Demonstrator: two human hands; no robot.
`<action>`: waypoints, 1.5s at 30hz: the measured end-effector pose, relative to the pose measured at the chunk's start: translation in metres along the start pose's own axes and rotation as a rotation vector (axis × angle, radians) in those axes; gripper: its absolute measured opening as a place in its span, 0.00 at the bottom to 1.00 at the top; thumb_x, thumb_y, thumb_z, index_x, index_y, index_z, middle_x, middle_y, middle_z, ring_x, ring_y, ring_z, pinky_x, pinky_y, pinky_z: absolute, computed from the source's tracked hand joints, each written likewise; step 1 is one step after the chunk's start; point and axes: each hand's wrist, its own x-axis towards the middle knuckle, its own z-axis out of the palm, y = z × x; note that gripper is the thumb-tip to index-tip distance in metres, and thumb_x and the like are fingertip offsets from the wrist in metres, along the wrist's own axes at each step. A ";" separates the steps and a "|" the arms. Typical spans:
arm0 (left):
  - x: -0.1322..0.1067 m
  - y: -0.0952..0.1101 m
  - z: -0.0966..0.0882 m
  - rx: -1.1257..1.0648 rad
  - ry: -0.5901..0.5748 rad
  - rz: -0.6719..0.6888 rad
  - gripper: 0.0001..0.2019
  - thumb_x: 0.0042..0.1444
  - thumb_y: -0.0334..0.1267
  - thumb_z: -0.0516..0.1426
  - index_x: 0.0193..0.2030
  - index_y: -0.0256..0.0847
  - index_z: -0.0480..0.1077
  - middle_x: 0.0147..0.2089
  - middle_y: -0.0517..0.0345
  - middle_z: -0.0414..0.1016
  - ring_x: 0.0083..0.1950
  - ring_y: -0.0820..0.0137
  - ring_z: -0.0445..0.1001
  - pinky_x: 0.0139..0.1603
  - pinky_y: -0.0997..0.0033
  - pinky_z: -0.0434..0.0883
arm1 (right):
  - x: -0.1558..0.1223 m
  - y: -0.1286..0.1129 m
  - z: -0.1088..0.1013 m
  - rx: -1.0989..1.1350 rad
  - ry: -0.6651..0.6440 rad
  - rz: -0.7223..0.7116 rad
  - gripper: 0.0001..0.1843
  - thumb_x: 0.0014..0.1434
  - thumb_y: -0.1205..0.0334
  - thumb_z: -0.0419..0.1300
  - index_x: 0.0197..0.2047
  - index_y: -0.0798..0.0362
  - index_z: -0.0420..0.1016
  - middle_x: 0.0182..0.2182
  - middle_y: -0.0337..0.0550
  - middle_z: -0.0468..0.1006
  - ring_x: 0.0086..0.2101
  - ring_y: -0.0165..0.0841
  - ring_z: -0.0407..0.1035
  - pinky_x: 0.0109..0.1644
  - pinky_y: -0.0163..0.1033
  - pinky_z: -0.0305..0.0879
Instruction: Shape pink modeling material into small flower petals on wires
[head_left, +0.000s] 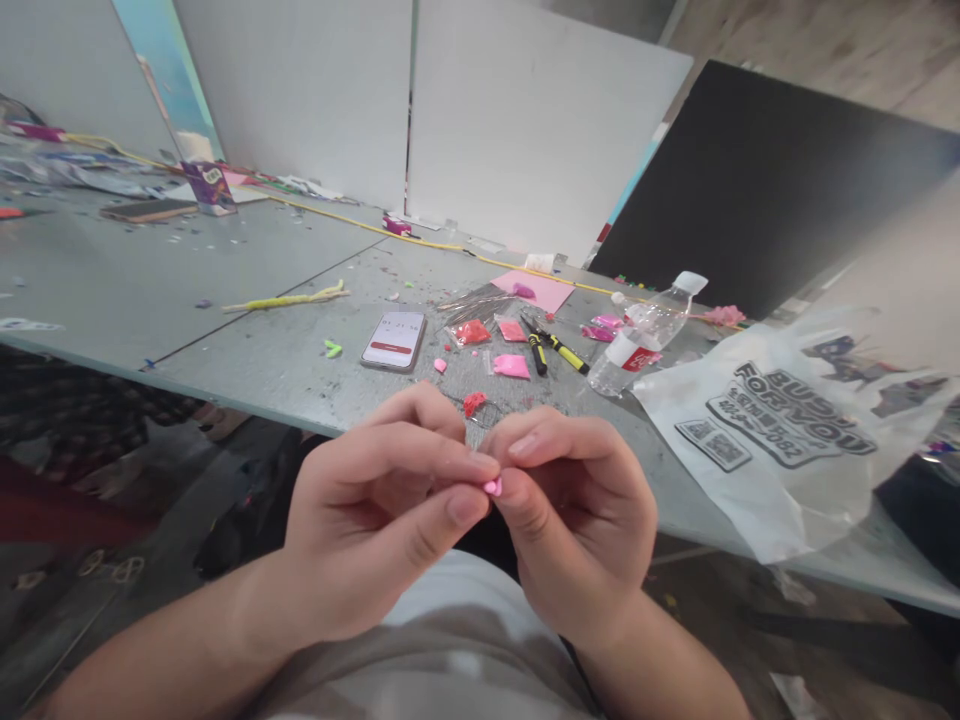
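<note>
A small lump of pink modelling clay (493, 487) is pinched between the fingertips of both hands, just in front of the table edge. My left hand (390, 500) is closed, thumb and forefinger pressing the clay from the left. My right hand (581, 510) is closed too, its thumb and forefinger meeting the clay from the right; the fingers hide part of it. Beyond the hands lie a red textured clay piece (474, 403) by a thin wire, and a pink clay drop (440, 366). Bags of red clay (471, 333) and pink clay (511, 366) are further back.
A phone (393, 340) lies left of the bags. Yellow-and-black pliers (564, 352), a clear plastic bottle (646, 335) and a white plastic bag (780, 430) are to the right. Yellow-green stems (289, 298) lie left. A yellow cable (360, 222) runs along the back.
</note>
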 end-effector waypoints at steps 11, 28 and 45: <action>0.004 0.005 -0.001 0.037 -0.021 -0.007 0.08 0.64 0.33 0.68 0.48 0.49 0.85 0.35 0.56 0.71 0.37 0.70 0.72 0.36 0.70 0.76 | -0.002 -0.002 -0.002 -0.036 -0.027 0.005 0.08 0.68 0.65 0.70 0.48 0.46 0.80 0.34 0.40 0.81 0.35 0.35 0.80 0.38 0.42 0.82; 0.005 0.005 -0.001 0.034 -0.053 -0.006 0.04 0.67 0.36 0.67 0.45 0.47 0.84 0.34 0.54 0.73 0.36 0.69 0.73 0.34 0.69 0.76 | 0.002 -0.002 -0.004 -0.053 -0.067 -0.049 0.05 0.67 0.64 0.70 0.45 0.46 0.80 0.33 0.39 0.82 0.32 0.33 0.78 0.36 0.41 0.80; 0.005 -0.003 -0.010 0.046 -0.129 0.068 0.08 0.65 0.35 0.67 0.50 0.49 0.84 0.38 0.53 0.74 0.37 0.67 0.76 0.35 0.67 0.77 | 0.001 -0.003 -0.004 -0.046 -0.060 -0.004 0.06 0.66 0.62 0.72 0.44 0.45 0.80 0.31 0.37 0.82 0.31 0.32 0.78 0.35 0.39 0.79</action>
